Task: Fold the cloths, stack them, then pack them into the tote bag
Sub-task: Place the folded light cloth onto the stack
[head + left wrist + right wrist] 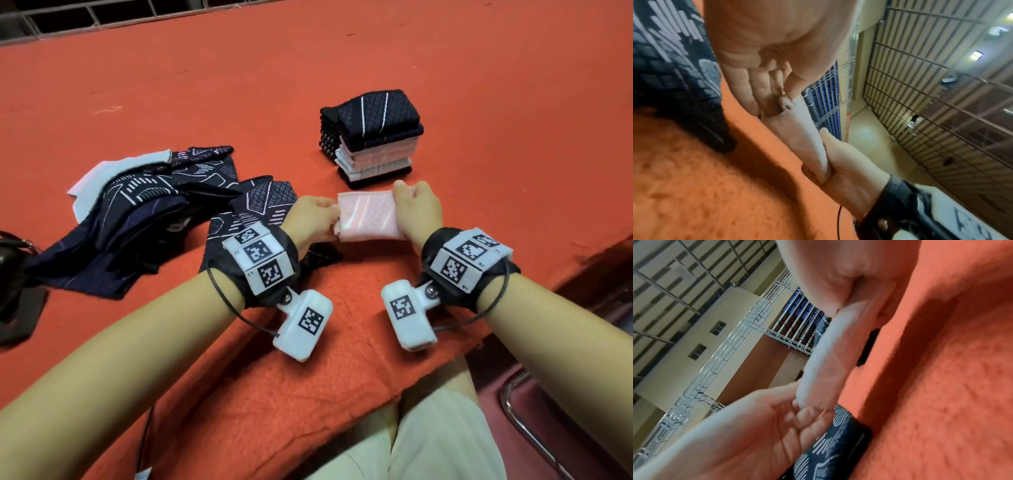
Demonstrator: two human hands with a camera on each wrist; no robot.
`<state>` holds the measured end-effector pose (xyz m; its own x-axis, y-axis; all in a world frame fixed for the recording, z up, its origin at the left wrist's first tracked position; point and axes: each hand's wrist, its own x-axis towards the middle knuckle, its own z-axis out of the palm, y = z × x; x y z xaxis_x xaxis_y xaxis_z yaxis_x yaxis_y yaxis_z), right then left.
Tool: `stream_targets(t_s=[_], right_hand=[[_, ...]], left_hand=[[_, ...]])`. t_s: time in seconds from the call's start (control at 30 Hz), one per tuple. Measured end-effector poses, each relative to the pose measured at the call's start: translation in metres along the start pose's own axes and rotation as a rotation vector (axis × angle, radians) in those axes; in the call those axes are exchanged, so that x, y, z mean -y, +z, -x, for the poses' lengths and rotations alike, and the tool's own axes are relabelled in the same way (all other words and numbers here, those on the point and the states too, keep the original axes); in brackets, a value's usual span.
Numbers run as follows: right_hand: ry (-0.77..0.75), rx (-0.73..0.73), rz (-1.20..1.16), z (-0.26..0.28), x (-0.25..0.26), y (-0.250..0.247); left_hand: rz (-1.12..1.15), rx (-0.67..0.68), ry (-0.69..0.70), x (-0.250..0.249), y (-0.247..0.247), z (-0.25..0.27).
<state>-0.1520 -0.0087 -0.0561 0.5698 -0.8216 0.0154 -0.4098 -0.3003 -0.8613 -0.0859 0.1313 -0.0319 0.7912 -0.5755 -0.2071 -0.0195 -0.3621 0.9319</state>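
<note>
The pink cloth (366,216) I have in hand is folded down to a small thick pad and is held just above the orange table cover (342,377), right in front of the stack of folded cloths (375,137). My left hand (310,219) pinches its left end, thumb on top and fingers underneath, and my right hand (416,209) grips the right end the same way, fingers curled round the edge; from the left wrist view the pad shows as a narrow wedge clamped between both hands. I judge it light, soft and springy: the layers will want to splay open if I let go of one end, so I would keep hold at the two short ends, pressing the layers together, and carry it level. It does not look slippery or fragile; the risk is only the fold loosening or the stack toppling, since that stack is already tall and leans a little. To my left lies a heap of unfolded dark patterned cloths (144,219) with a white cloth (102,178) partly under them. At the far left edge is a dark object (13,274); I cannot tell whether it is the tote bag.
</note>
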Motion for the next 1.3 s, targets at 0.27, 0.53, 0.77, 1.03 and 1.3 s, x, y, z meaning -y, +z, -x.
stream_targets(t_s=[0.27, 0.53, 0.77, 1.03, 1.3], right_hand=[[-0.037, -0.132, -0.324, 0.021, 0.01, -0.007], [-0.057, -0.146, -0.353, 0.021, 0.007, -0.017], [-0.018, -0.161, -0.424, 0.021, 0.004, -0.01], [-0.074, -0.17, -0.431, 0.017, 0.006, -0.008], [-0.181, -0.202, -0.415, 0.015, 0.005, -0.011]], left_hand=[[-0.147, -0.084, 0.319, -0.002, 0.012, 0.018], [-0.057, -0.168, 0.374, -0.006, 0.007, 0.023], [-0.216, -0.328, 0.354, 0.002, 0.004, 0.019], [-0.126, -0.285, 0.391, 0.006, 0.012, 0.017], [0.036, -0.178, 0.031, 0.001, 0.017, 0.01]])
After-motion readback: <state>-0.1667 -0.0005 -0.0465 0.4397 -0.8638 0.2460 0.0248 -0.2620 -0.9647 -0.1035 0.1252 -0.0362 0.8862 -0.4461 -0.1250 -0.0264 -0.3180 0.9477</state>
